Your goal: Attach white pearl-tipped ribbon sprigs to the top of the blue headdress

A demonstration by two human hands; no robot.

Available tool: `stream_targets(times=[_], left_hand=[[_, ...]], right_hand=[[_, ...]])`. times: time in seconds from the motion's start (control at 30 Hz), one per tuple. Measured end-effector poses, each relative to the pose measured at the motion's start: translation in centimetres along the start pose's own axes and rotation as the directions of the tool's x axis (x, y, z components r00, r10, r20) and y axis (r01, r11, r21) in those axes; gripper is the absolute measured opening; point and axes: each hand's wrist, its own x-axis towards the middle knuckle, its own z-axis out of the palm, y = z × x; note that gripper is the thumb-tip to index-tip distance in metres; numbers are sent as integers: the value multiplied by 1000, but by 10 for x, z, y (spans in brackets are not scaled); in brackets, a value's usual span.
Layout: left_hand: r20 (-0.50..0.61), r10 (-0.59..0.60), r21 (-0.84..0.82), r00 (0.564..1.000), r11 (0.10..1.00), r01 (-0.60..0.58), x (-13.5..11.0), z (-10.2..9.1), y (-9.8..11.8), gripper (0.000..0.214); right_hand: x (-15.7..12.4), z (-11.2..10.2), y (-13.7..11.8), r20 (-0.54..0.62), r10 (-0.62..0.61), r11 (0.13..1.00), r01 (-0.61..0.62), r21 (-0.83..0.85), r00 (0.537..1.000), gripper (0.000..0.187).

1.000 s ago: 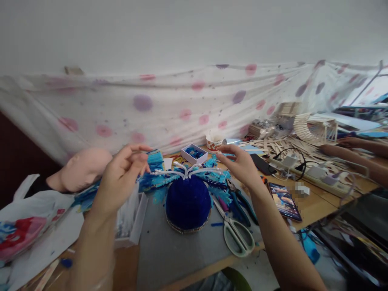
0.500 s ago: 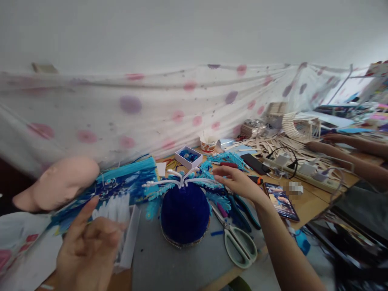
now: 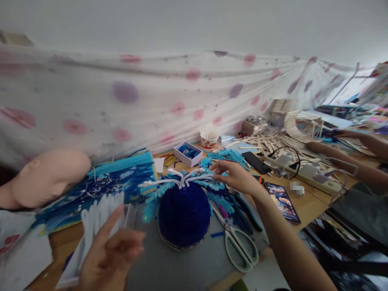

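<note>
A dark blue dome-shaped headpiece (image 3: 184, 214) stands on a grey mat (image 3: 182, 266), topped by white pearl-tipped branches (image 3: 182, 178) and light blue feathery pieces. My right hand (image 3: 235, 176) reaches over it, fingertips pinching the right-hand white branch. My left hand (image 3: 110, 254) is low at the front left, index finger raised and the other fingers loosely curled, beside a white box (image 3: 91, 226) of white pieces. Nothing shows in that hand.
A bare mannequin head (image 3: 42, 178) lies at left by blue fringe material (image 3: 115, 178). Scissors (image 3: 238, 240), pliers, a phone (image 3: 281, 202), a small box of blue beads (image 3: 188, 152), a paper cup, wooden sticks and a power strip lie right. Another person's arms (image 3: 348, 161) reach in at right.
My left hand dropped from the headpiece's left branch to the front left near the white box. My right hand moved down onto the right white branch. The view shifted left.
</note>
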Motion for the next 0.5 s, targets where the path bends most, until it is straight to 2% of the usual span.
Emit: stream_targets(times=[0.1, 0.17, 0.27, 0.4, 0.5], left_hand=[[-4, -40, -153, 999, 987, 39, -2, 6, -12, 52], [-25, -71, -210, 997, 976, 64, -5, 13, -17, 47], [-79, -109, -241, 991, 967, 87, -7, 19, -20, 48], [-19, -172, -196, 985, 967, 165, -6, 18, -24, 48], [-44, -181, -230, 982, 959, 166, -6, 17, -28, 52]], right_hand=[[8, -5, -14, 20, 12, 996, -11, -83, 1000, 8], [12, -7, -23, 43, 36, 988, -29, -155, 998, 9], [15, -9, -33, 73, 72, 965, -51, -256, 995, 10], [12, -12, -45, 114, 104, 940, -60, -335, 988, 15], [3, -8, -47, 96, 130, 930, -88, -358, 987, 17]])
